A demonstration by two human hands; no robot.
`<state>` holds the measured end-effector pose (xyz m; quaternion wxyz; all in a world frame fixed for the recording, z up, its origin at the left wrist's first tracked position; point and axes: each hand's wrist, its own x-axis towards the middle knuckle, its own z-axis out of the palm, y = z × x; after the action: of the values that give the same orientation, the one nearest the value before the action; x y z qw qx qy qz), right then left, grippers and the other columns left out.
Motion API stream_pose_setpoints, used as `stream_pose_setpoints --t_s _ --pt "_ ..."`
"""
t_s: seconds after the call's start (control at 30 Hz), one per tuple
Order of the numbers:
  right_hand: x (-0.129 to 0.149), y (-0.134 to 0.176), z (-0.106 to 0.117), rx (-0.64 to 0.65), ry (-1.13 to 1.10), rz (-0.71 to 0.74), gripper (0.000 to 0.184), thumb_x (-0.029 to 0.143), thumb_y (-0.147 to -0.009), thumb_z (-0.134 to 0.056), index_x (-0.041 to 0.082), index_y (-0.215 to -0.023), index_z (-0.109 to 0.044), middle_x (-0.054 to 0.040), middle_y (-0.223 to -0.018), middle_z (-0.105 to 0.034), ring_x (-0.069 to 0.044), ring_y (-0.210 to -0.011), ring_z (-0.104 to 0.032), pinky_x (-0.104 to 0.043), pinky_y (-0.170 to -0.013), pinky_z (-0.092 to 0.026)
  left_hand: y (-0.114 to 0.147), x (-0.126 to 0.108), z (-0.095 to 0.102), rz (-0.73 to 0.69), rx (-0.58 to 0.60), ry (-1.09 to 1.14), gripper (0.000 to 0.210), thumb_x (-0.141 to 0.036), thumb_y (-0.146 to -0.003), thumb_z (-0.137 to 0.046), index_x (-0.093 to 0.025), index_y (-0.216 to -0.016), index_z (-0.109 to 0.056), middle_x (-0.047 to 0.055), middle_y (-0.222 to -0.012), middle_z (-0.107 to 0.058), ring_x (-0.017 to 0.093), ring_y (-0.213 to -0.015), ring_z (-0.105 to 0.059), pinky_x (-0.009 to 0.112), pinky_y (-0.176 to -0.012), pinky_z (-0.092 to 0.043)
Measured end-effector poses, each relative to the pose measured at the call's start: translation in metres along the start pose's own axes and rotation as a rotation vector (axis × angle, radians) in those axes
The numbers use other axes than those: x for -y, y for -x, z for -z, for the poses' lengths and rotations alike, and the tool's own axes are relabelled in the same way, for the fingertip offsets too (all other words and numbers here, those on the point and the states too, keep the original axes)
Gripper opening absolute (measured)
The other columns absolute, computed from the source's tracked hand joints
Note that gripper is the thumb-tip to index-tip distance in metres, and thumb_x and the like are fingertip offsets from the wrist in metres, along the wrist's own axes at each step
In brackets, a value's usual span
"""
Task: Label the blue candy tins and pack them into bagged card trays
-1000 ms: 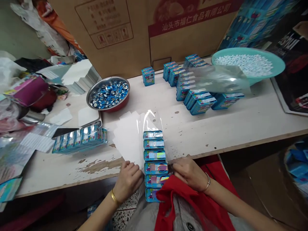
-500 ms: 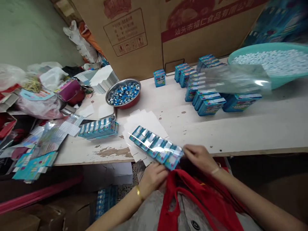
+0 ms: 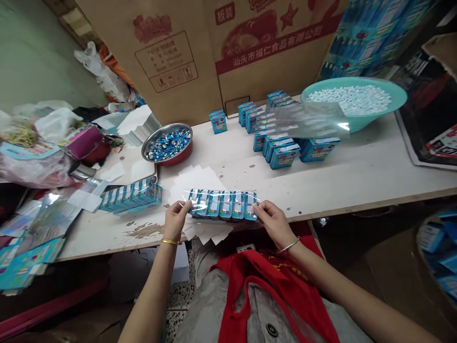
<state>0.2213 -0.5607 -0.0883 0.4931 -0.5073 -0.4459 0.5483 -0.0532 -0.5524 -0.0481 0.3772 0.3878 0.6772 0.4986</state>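
Observation:
A row of small blue candy boxes [image 3: 224, 205] in a clear plastic bag lies level over the front of the table, above fanned white card sheets [image 3: 200, 178]. My left hand [image 3: 175, 223] pinches the left end of the bag between thumb and fingers. At the other end, my right hand [image 3: 274, 223] is closed on the plastic by the last box. Shiny loose film sticks out past the boxes on both sides. A second row of blue boxes [image 3: 130, 194] rests on the table to the left of my left hand.
Behind stand a metal bowl [image 3: 183, 155] of small blue-and-silver pieces, a lone blue box [image 3: 218, 122] and grouped blue boxes [image 3: 283, 156] under clear bags [image 3: 310, 119]. A turquoise basin [image 3: 357, 125] holds white tablets. Large cartons [image 3: 200, 90] line the back; packaging [image 3: 39, 238] clutters the left.
The bagged row has turned from slanted to level. My left hand has gone up to its left end, and my right hand grips the right end. The view has shifted rightward.

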Motion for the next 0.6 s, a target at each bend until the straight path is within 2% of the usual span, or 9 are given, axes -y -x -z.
stream_pose_setpoints --t_s 0.13,0.33,0.47,0.6 --pt "0.005 -0.002 0.001 -0.040 -0.130 -0.069 0.047 0.058 -0.071 -0.067 0.022 -0.061 -0.038 0.0060 -0.058 -0.038 -0.010 -0.055 -0.038 -0.024 -0.052 -0.036 0.006 -0.003 -0.008 -0.035 0.006 0.043 0.041 -0.051 -0.056 -0.079 -0.015 -0.056 -0.059 -0.003 -0.054 -0.051 0.008 -0.056 -0.043 0.022 -0.056 -0.036" --pt "0.036 -0.004 -0.007 -0.063 -0.238 -0.076 0.050 0.055 -0.062 -0.076 0.021 -0.057 -0.040 0.0052 -0.058 -0.042 -0.010 -0.057 -0.041 -0.023 -0.053 -0.040 0.009 -0.009 0.001 -0.021 -0.081 0.131 0.038 -0.047 -0.052 -0.081 -0.015 -0.051 -0.060 -0.003 -0.051 -0.049 0.007 -0.054 -0.039 0.021 -0.053 -0.032" --pt "0.050 -0.003 -0.025 -0.003 -0.334 -0.154 0.048 0.050 -0.058 -0.082 0.020 -0.059 -0.044 0.0044 -0.063 -0.050 -0.010 -0.063 -0.049 -0.022 -0.059 -0.047 0.013 -0.024 0.018 -0.041 -0.168 0.176 0.037 -0.047 -0.050 -0.081 -0.014 -0.052 -0.063 -0.004 -0.049 -0.048 0.007 -0.052 -0.036 0.021 -0.052 -0.030" --pt "0.058 -0.003 -0.057 0.090 -0.370 -0.223 0.048 0.049 -0.057 -0.083 0.020 -0.060 -0.046 0.0049 -0.064 -0.052 -0.010 -0.066 -0.052 -0.022 -0.063 -0.050 0.013 -0.041 0.054 -0.083 -0.258 0.155 0.036 -0.045 -0.051 -0.081 -0.014 -0.050 -0.063 -0.004 -0.048 -0.047 0.006 -0.051 -0.035 0.021 -0.052 -0.030"
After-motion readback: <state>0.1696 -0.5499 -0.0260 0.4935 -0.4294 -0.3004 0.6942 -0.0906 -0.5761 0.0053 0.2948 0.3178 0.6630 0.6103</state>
